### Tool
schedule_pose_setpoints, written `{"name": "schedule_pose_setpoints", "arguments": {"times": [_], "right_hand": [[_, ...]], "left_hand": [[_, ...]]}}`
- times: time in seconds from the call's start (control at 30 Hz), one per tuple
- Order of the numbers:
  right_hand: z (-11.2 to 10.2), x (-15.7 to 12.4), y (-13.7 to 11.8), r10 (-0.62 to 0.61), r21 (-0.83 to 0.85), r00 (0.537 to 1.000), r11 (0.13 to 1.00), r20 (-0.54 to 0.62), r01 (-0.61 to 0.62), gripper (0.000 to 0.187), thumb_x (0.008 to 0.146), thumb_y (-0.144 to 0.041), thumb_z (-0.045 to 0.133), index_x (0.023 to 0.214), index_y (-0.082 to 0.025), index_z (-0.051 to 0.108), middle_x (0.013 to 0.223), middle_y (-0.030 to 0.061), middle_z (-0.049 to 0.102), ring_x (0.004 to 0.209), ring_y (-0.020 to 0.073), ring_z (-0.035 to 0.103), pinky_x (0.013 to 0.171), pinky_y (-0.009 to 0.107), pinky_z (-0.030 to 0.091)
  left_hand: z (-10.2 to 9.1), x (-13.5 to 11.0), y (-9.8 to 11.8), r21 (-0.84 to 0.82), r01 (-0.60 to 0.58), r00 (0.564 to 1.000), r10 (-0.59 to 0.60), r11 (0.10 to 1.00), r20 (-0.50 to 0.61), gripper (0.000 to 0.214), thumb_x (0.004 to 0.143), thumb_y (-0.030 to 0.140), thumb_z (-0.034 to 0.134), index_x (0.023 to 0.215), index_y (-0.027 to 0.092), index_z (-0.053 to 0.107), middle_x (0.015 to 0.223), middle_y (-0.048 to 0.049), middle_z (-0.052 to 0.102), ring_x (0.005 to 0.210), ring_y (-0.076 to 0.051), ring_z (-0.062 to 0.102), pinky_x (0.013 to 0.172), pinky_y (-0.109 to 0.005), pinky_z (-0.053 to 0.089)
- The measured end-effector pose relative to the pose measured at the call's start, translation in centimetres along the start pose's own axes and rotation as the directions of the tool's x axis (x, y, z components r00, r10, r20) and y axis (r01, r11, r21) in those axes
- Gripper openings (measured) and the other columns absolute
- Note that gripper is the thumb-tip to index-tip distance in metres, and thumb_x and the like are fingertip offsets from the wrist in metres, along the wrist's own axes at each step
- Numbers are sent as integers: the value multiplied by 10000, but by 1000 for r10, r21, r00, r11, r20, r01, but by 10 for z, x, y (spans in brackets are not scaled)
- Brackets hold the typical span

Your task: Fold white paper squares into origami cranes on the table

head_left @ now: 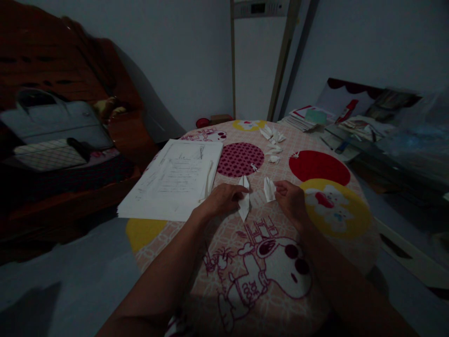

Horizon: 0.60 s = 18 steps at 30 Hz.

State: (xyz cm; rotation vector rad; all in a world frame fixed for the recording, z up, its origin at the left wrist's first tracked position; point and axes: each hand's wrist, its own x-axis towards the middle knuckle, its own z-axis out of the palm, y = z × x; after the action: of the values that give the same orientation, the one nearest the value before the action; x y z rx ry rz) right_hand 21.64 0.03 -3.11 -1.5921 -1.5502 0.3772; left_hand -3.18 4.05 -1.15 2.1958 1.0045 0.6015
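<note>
Two folded white paper pieces are at my hands over the round table. My left hand (228,196) is closed on a long, pointed folded paper (244,206), its fingers at the paper's left side. A shorter folded paper (269,189) with a split top is pinched at its right edge by my right hand (290,196). The two papers stand a little apart. Farther back lie several finished-looking folded paper shapes (272,135) in a loose row, with a small crumpled-looking one (273,159) nearest. My fingertips are partly hidden behind the papers.
A thick stack of printed sheets (175,173) lies left of my left hand. The patterned tablecloth (266,304) covers the table. Papers (303,119) and a glass-topped surface (372,145) are at the right. A wooden bench (122,135) holds bags (66,117) at the left.
</note>
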Motion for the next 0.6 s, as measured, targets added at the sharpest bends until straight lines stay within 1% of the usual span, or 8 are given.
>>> {"name": "schedule_pose_setpoints", "arguments": {"times": [0.07, 0.2, 0.37, 0.47, 0.6], "right_hand": [[0, 0, 0, 2, -5, 1000, 1000, -3, -2, 265, 703, -161, 575, 917, -193, 728, 790, 60, 738, 732, 228, 690, 716, 351, 547], [-1, 0, -1, -18, 14, 1000, 1000, -18, 19, 263, 699, -154, 560, 899, -199, 724, 808, 57, 744, 745, 222, 691, 719, 330, 542], [-2, 0, -2, -15, 1, 999, 1000, -29, 15, 234, 732, -190, 545, 896, -182, 713, 827, 81, 744, 749, 230, 692, 709, 332, 534], [-3, 1, -2, -13, -13, 999, 1000, -30, 13, 211, 728, -198, 546, 868, -174, 703, 817, 92, 740, 729, 232, 684, 702, 334, 523], [-3, 1, -2, -25, -21, 998, 999, -54, 24, 215, 708, -177, 525, 839, -181, 696, 790, 80, 735, 708, 224, 673, 685, 323, 506]], "left_hand": [[0, 0, -1, -15, -1, 1000, 1, 1000, -14, 505, 605, 44, 591, 1032, 247, 768, 833, -47, 768, 730, -204, 685, 688, -304, 481], [0, 1, -4, -94, -20, 999, 16, 995, -39, 410, 601, 61, 590, 917, 250, 771, 809, -25, 767, 716, -189, 684, 674, -282, 481], [1, 2, -7, -13, 19, 1000, -19, 1000, -24, 262, 633, 91, 607, 786, 234, 763, 708, -18, 729, 646, -173, 639, 633, -274, 434], [2, 3, -9, -10, 26, 999, -26, 1000, -33, 247, 627, 82, 617, 765, 228, 761, 729, -27, 726, 659, -178, 632, 646, -287, 422], [2, 2, -10, -35, 35, 999, -36, 999, -22, 230, 628, 84, 628, 773, 224, 739, 735, -17, 715, 667, -171, 616, 659, -287, 410]]}}
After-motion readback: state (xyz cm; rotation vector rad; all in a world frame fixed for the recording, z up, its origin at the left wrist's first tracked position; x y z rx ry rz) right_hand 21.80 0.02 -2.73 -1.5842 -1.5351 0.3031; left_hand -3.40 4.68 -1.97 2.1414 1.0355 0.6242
